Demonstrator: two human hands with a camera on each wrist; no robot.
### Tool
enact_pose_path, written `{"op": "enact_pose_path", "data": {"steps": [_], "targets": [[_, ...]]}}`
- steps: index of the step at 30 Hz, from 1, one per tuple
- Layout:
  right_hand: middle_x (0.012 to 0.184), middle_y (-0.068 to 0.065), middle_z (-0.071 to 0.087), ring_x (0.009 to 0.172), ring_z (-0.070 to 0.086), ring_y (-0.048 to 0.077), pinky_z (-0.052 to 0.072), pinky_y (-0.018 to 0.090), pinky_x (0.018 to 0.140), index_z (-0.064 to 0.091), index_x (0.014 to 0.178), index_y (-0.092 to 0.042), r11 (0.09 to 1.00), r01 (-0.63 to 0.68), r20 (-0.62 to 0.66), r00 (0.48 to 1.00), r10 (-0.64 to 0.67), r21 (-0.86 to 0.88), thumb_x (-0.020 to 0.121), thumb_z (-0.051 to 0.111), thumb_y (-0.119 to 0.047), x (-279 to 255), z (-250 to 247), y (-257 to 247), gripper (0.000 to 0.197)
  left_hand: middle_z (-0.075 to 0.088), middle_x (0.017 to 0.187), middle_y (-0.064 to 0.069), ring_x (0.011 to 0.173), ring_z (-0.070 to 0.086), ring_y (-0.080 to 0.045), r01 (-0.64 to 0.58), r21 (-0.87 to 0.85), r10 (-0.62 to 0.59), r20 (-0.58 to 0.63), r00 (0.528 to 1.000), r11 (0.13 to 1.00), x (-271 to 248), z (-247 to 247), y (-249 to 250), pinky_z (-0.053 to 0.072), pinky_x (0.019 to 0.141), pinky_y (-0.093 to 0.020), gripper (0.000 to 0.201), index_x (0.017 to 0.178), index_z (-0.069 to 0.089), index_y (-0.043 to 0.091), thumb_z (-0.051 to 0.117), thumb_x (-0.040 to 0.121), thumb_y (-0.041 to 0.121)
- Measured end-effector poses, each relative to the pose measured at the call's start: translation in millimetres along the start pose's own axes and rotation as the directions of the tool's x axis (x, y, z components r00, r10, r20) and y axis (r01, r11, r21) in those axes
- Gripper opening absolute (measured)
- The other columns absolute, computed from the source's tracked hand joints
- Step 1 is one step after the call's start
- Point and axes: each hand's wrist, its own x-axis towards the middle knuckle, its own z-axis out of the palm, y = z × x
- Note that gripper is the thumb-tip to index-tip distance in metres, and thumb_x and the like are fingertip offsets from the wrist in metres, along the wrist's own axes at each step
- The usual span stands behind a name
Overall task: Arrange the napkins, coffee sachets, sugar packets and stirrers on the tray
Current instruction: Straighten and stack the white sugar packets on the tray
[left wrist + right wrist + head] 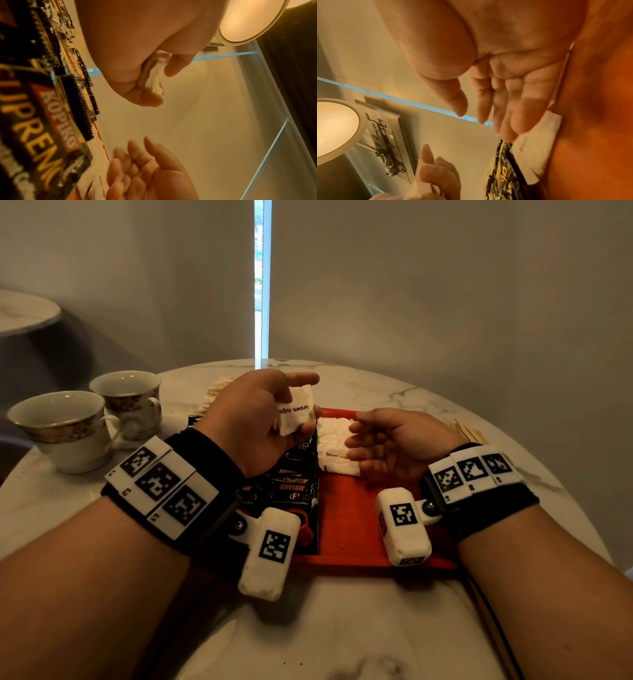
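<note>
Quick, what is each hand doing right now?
Left hand: holding a white paper brown sugar packet between thumb and fingers.
Right hand: open, holding nothing, above the red plastic tray.

The tray (346,529) is red-orange. The coffee sachets (294,491) are black with gold and red print. The sugar packets (337,446) are white with dark lettering. The tabletop (342,628) is grey-veined white marble.

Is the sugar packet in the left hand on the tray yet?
Not yet. The left hand pinches the sugar packet in the air above the red tray, where other sugar packets already lie.
</note>
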Motion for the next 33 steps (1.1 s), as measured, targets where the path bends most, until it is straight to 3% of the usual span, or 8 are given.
{"op": "enact_pose_path", "data": {"steps": [4, 8, 12, 17, 22, 25, 28, 33], "targets": [[0.074, 0.003, 0.063, 0.064, 0.061, 0.015, 0.046, 0.025, 0.056, 0.063, 0.088, -0.011, 0.986, 0.160, -0.040, 0.987, -0.158, 0.050, 0.099, 0.055, -0.026, -5.8, 0.8, -7.0, 0.020, 0.054, 0.129, -0.026, 0.104, 0.065, -0.037, 0.020, 0.015, -0.020, 0.011, 1.000, 1.000, 1.7, 1.1, -1.3, 0.058, 0.065, -0.034, 0.049, 0.118, 0.071, 0.011, 0.035, 0.090, -0.006], [0.076, 0.004, 0.063, 0.063, 0.060, 0.015, 0.043, 0.026, 0.055, 0.062, 0.097, -0.009, 0.961, 0.264, -0.039, 0.964, -0.262, 0.079, 0.090, 0.064, -0.028, -9.9, 5.6, -10.0, 0.020, 0.066, 0.123, -0.019, 0.104, 0.070, -0.040, -0.017, 0.076, 0.013, 0.054, 0.998, 0.997, 3.8, -2.2, -3.4, 0.059, 0.069, -0.042, 0.036, 0.119, 0.069, 0.012, 0.056, 0.090, -0.006], [0.081, 0.005, 0.062, 0.063, 0.059, 0.015, 0.042, 0.025, 0.051, 0.061, 0.099, -0.009, 0.951, 0.302, 0.054, 0.951, -0.306, 0.064, 0.073, 0.074, -0.030, -12.4, 15.0, -9.5, 0.035, 0.074, 0.109, -0.013, 0.096, 0.073, -0.030, -0.065, 0.064, 0.062, 0.060, 0.996, 0.996, 1.8, -2.5, -2.2, 0.056, 0.061, -0.031, 0.028, 0.113, 0.069, 0.011, 0.069, 0.087, 0.003], [0.078, 0.005, 0.064, 0.062, 0.058, 0.016, 0.042, 0.026, 0.050, 0.063, 0.104, -0.005, 0.945, 0.326, 0.068, 0.943, -0.326, 0.020, 0.068, 0.082, -0.017, -12.9, 22.6, -7.2, 0.042, 0.074, 0.095, -0.008, 0.081, 0.069, -0.021, -0.085, 0.085, 0.081, 0.050, 0.995, 0.993, 0.2, -2.5, -1.9, 0.047, 0.048, -0.022, 0.020, 0.102, 0.069, 0.013, 0.070, 0.085, 0.004], [0.071, 0.003, 0.064, 0.060, 0.057, 0.017, 0.040, 0.027, 0.052, 0.064, 0.096, -0.004, 0.938, 0.346, 0.005, 0.938, -0.346, 0.009, 0.084, 0.070, -0.006, -15.1, 25.6, -6.4, 0.014, 0.075, 0.087, -0.007, 0.078, 0.067, -0.021, -0.089, 0.097, 0.085, 0.044, 0.995, 0.991, 0.0, -1.4, -2.2, 0.046, 0.049, -0.021, 0.011, 0.093, 0.068, 0.014, 0.071, 0.084, 0.009], [0.075, 0.007, 0.065, 0.060, 0.059, 0.018, 0.038, 0.029, 0.053, 0.062, 0.098, -0.003, 0.941, 0.338, -0.028, 0.941, -0.338, 0.029, 0.085, 0.067, -0.003, -14.5, 27.0, -7.5, 0.014, 0.072, 0.090, -0.008, 0.073, 0.064, -0.021, -0.065, 0.083, 0.062, 0.035, 0.997, 0.994, 0.3, 0.9, -2.1, 0.044, 0.047, -0.020, 0.012, 0.099, 0.068, 0.012, 0.067, 0.092, 0.022], [0.083, 0.011, 0.068, 0.064, 0.063, 0.020, 0.041, 0.028, 0.053, 0.059, 0.086, -0.008, 0.938, 0.341, -0.036, 0.940, -0.339, 0.064, 0.089, 0.061, -0.001, -14.9, 26.2, -9.8, 0.007, 0.068, 0.092, -0.011, 0.065, 0.059, -0.019, -0.021, 0.023, 0.022, -0.009, 1.000, 1.000, 0.5, 1.9, -0.4, 0.041, 0.045, -0.018, 0.020, 0.102, 0.069, 0.012, 0.064, 0.094, 0.030], [0.085, 0.010, 0.068, 0.070, 0.067, 0.019, 0.050, 0.030, 0.059, 0.055, 0.098, -0.007, 0.912, 0.392, -0.065, 0.920, -0.387, 0.121, 0.093, 0.051, -0.001, -12.8, 22.8, -9.3, 0.009, 0.066, 0.088, -0.002, 0.052, 0.059, -0.010, 0.008, 0.083, -0.008, -0.005, 1.000, 0.997, -0.8, 1.9, -0.7, 0.041, 0.046, -0.016, 0.029, 0.112, 0.069, 0.013, 0.066, 0.091, 0.033]]}}
